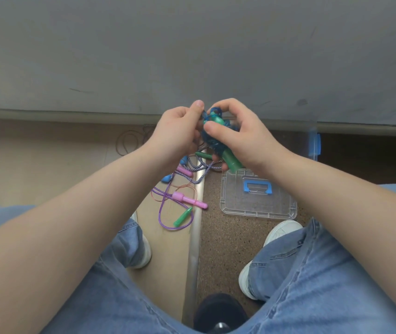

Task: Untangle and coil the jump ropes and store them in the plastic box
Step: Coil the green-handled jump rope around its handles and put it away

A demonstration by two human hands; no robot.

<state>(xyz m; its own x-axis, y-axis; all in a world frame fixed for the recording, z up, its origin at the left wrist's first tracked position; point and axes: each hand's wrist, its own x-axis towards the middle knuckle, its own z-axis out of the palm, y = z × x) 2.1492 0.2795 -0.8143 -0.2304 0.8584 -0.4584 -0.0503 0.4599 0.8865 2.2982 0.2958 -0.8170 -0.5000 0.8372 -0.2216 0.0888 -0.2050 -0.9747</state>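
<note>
A blue jump rope with green handles [216,131] is bunched into a coil in the air in front of me. My left hand [180,131] pinches the coil from the left, and my right hand [235,133] grips it from the right, with one green handle [233,161] sticking out below. On the floor under my hands lie tangled ropes: a purple clear rope [165,220], a pink handle [189,201], a loose green handle [183,216] and a blue-white braided rope [199,168]. The clear plastic box [312,143] is mostly hidden behind my right forearm.
The clear box lid with a blue handle [257,198] lies flat on the brown speckled floor. A metal floor strip [195,237] runs between my legs. A thin dark cord [129,141] lies by the grey wall. My white shoes [281,231] flank the ropes.
</note>
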